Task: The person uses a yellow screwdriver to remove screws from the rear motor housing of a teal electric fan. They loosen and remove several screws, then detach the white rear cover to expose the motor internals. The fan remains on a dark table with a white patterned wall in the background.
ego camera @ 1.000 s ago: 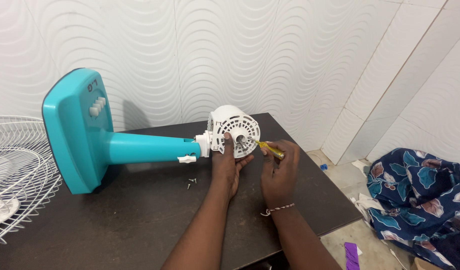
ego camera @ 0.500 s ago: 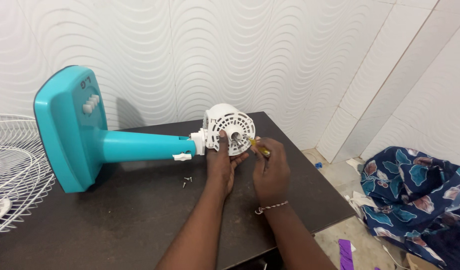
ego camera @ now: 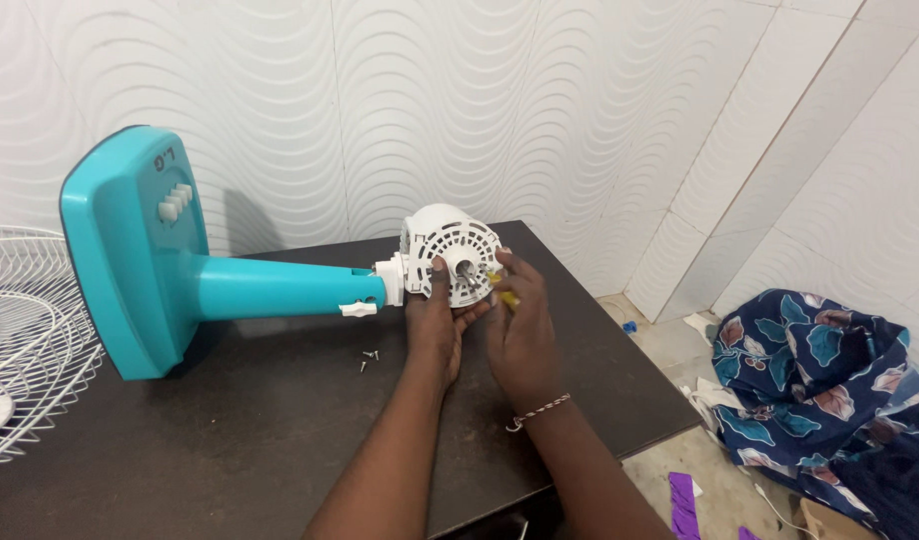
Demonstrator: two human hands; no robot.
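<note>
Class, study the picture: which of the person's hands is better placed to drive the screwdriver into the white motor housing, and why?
Probably the right hand: it holds the yellow screwdriver at the white motor housing, while the left hand steadies that housing.

Screws on table, under fan

The fan stand is turquoise with pale grey buttons; the motor housing is white with slotted vents. The screwdriver handle is yellow. The surface is dark brown, the wire grille white, the wall white with wavy ridges, the cloth navy with floral print.
</note>
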